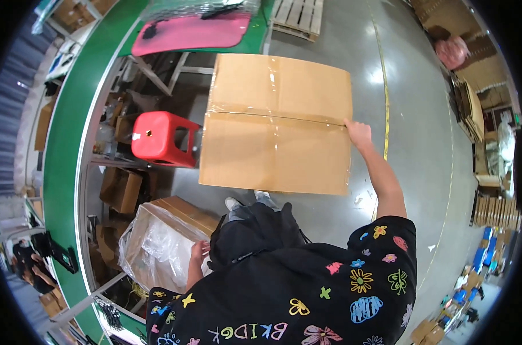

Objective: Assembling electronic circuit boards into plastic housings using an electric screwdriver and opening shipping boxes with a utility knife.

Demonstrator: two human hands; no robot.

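A large brown cardboard box (238, 149) stands in front of me with its top flaps closed; clear tape runs along the middle seam and down across it. My right hand (360, 133) is closed on the box's right edge, at the end of the seam. Low at my left side is my left hand (200, 253), fingers loosely apart and nothing seen in them. It is beside the rim of an open carton (189, 214) lined with clear plastic (157, 238). Whether those fingers touch the carton, I cannot tell.
A red plastic stool (157, 138) stands just left of the box. Along the left runs a green workbench (65, 144), with cartons beneath it. Beyond the box, a pink sheet (195, 31) lies on a green table. A wooden pallet (298, 16) and yellow floor line (386, 115) are farther right.
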